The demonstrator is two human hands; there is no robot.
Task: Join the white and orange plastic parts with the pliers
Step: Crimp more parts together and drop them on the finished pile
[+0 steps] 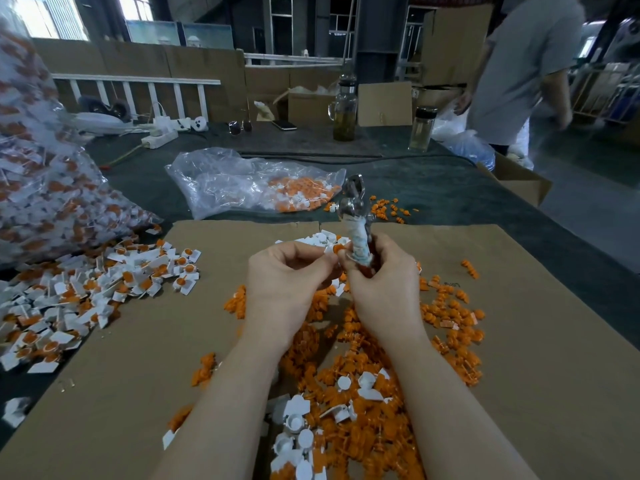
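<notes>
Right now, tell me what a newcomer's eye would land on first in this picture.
First, the two hands at centre: the right hand grips cloth-wrapped pliers upright, while the left hand pinches a small orange part beside them. Next, the heap of loose orange parts on the cardboard sheet beneath the forearms. Then the pile of joined white and orange pieces at the left.

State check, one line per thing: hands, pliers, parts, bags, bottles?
left hand: pinches an orange part with a white piece at the fingertips
right hand: grips the pliers
pliers: upright, handles wrapped, head up
joined parts pile: loose, at left
orange parts pile: loose on cardboard
clear bag: open, lying flat
glass bottles: upright, capped
</notes>
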